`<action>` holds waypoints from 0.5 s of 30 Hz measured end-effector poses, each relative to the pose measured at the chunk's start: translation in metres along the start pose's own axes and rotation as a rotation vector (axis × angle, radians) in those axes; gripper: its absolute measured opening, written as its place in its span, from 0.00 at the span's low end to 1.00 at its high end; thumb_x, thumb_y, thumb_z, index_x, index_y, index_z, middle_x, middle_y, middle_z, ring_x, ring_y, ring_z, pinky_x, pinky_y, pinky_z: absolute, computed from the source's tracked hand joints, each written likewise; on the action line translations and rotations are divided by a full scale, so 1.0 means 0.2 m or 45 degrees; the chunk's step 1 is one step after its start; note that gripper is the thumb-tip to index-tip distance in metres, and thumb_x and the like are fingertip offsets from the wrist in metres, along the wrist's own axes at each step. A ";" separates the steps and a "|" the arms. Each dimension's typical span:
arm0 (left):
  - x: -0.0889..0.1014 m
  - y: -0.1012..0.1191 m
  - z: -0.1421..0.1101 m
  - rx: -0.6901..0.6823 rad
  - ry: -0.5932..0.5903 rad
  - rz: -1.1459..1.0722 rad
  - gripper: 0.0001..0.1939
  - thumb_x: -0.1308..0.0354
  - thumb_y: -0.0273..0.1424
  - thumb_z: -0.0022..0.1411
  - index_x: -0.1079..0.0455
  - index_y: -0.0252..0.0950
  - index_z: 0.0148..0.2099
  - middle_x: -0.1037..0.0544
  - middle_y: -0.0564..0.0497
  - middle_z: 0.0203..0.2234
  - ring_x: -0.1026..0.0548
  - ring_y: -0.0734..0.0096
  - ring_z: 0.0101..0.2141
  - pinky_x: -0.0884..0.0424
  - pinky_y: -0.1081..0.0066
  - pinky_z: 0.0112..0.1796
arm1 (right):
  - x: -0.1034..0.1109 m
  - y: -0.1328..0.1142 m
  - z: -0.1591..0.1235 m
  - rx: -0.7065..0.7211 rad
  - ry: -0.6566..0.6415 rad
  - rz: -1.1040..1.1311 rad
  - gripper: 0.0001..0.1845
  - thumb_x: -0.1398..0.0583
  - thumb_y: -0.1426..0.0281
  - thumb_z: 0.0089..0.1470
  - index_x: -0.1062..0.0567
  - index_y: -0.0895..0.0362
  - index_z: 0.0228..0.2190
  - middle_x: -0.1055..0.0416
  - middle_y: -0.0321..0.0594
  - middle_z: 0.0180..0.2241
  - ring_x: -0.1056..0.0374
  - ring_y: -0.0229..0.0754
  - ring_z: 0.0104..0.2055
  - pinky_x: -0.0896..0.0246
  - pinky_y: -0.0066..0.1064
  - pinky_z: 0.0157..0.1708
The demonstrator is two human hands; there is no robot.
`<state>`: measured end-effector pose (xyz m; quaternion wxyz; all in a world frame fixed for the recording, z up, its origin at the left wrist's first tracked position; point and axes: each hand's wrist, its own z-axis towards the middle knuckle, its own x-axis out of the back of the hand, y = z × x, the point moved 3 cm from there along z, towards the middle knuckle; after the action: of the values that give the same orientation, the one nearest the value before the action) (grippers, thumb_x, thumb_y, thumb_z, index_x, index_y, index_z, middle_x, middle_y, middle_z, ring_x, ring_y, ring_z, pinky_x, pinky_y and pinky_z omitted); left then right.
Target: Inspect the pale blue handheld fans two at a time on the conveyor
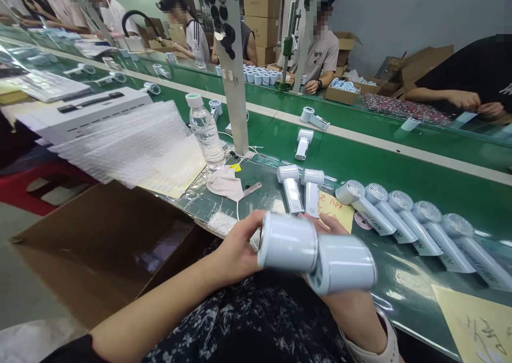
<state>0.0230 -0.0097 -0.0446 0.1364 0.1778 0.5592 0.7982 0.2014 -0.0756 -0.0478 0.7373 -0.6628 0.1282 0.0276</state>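
Two light-blue handheld fans are held up close in front of me, their round heads side by side and overlapping. My left hand (242, 244) is closed around the left fan (288, 243), with the thumb near the rim of its head. My right hand (335, 225) is wrapped behind the right fan (349, 263), whose head hides most of the palm. The handles of both fans are hidden. Just beyond my hands, a pair of similar fans (291, 190) lies on the green bench. To the right, several fans with printed handles (374, 216) rest in a slanted row.
A water bottle (206, 131), a white face mask (225, 183) and a metal post (236, 86) stand or lie ahead. Left are stacked bubble-wrap bags (132, 139) and an open cardboard box (100, 245). A conveyor belt (360, 160) carries more fans; co-workers sit across it.
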 end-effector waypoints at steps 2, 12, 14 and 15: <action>0.01 0.02 0.02 -0.195 -0.186 0.195 0.11 0.37 0.34 0.61 0.22 0.44 0.47 0.21 0.46 0.39 0.24 0.57 0.42 0.40 0.53 0.59 | 0.00 -0.03 0.01 0.085 -0.106 -0.128 0.26 0.32 0.61 0.52 0.25 0.47 0.53 0.28 0.43 0.58 0.43 0.60 0.67 0.46 0.60 0.63; 0.01 0.09 0.07 -0.337 -0.532 0.444 0.12 0.46 0.31 0.66 0.21 0.43 0.46 0.19 0.41 0.44 0.23 0.54 0.48 0.41 0.53 0.60 | -0.04 -0.04 0.02 0.310 -0.242 -0.186 0.17 0.35 0.71 0.57 0.20 0.45 0.48 0.21 0.39 0.51 0.31 0.52 0.60 0.37 0.48 0.60; 0.01 0.08 0.08 -0.324 -0.562 0.419 0.12 0.44 0.33 0.65 0.22 0.43 0.46 0.18 0.42 0.40 0.22 0.54 0.44 0.41 0.53 0.61 | -0.01 -0.03 0.03 0.232 -0.149 -0.250 0.18 0.33 0.69 0.53 0.21 0.46 0.48 0.20 0.41 0.49 0.26 0.53 0.54 0.32 0.46 0.54; 0.02 0.07 0.08 -0.294 -0.566 0.374 0.11 0.41 0.35 0.63 0.21 0.43 0.45 0.18 0.43 0.37 0.22 0.55 0.41 0.41 0.52 0.61 | 0.01 -0.03 0.03 0.223 -0.109 -0.319 0.21 0.31 0.69 0.50 0.21 0.46 0.47 0.20 0.41 0.47 0.24 0.53 0.50 0.30 0.45 0.51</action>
<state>0.0271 0.0008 -0.0260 0.1581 0.4107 0.3895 0.8091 0.2061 -0.0717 -0.0415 0.7946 -0.6051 0.0150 -0.0477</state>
